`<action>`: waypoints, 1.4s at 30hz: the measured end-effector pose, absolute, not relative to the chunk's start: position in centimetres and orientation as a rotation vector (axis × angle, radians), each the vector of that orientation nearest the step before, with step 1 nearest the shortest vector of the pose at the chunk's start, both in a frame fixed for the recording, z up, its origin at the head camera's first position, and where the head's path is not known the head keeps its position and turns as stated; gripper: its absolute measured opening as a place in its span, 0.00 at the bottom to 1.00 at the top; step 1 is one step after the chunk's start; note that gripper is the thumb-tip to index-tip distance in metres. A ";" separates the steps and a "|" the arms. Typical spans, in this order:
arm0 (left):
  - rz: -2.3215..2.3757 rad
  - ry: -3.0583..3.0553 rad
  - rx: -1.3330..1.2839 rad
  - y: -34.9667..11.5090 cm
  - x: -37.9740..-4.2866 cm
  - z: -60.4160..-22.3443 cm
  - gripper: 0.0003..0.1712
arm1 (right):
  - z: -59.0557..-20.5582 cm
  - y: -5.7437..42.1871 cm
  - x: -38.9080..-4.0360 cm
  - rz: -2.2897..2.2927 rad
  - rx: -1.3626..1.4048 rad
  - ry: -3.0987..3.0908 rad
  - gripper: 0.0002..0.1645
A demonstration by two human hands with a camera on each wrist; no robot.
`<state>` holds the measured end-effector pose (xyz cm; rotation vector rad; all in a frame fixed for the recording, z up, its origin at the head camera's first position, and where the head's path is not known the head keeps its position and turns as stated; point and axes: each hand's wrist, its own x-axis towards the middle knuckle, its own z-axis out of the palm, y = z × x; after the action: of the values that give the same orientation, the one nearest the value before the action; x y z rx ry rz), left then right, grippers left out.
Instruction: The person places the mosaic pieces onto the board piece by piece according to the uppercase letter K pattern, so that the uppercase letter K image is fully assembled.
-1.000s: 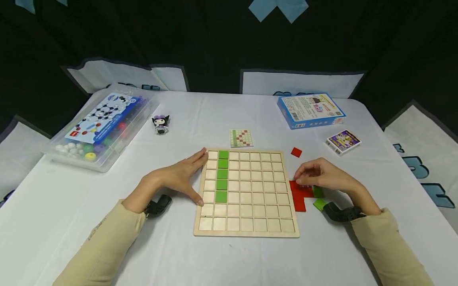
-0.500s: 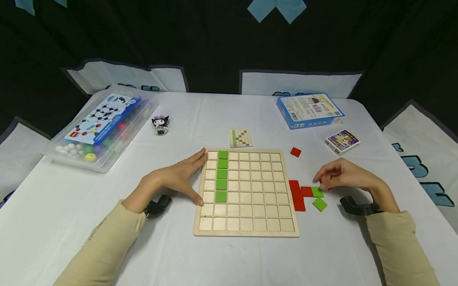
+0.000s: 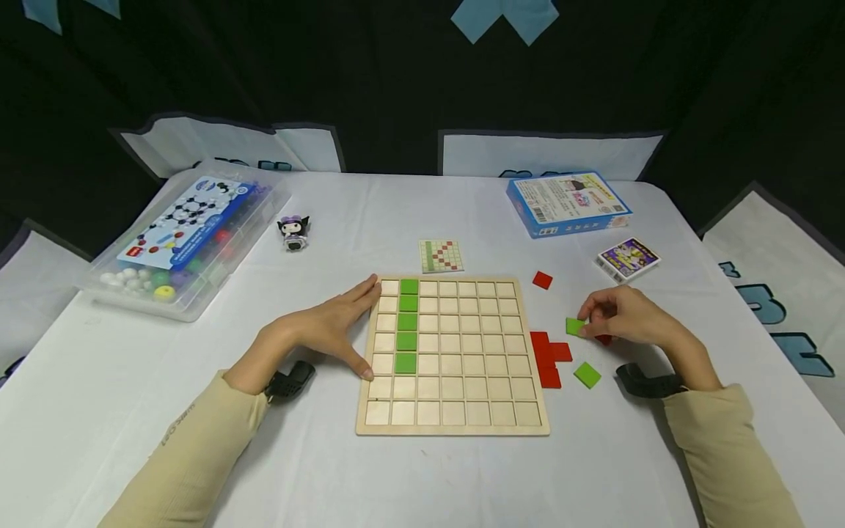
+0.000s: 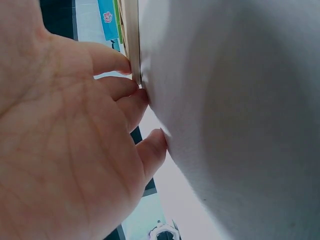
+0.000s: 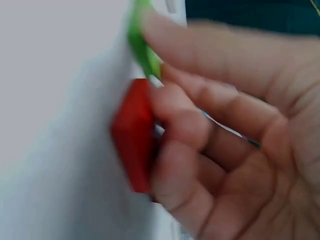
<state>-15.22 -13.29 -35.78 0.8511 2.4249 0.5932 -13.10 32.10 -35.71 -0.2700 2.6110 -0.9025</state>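
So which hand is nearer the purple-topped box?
Right: the right hand is just in front of the box; the left hand is at the left side of the wooden board.

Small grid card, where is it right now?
In the head view, the small grid card lies just beyond the far edge of the wooden board, left of the lone red tile.

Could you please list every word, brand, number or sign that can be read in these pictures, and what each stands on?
"B", probably: blue letter on the white backdrop panel at right; its neighbours are unclear.
Plastic case's label: too small to read.
Blue box: print too small to read.
Small purple-topped box: too small to read.
Left sleeve: lettering too small to read.
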 end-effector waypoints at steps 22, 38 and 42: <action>0.587 2.430 0.840 -13.2 -15.2 -36.1 0.77 | -36.8 31.7 -13.1 -0.946 -0.335 2.783 0.13; 0.593 2.430 0.850 -13.3 -15.3 -35.9 0.77 | -36.7 31.8 -13.1 -0.933 -0.364 2.792 0.14; 0.593 2.427 0.851 -13.3 -15.2 -35.9 0.77 | -36.8 31.8 -13.1 -0.944 -0.367 2.776 0.15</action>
<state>-15.20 -13.30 -35.94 0.8507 2.4268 0.5926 -13.06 31.77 -36.79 -0.3671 2.7762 -0.9442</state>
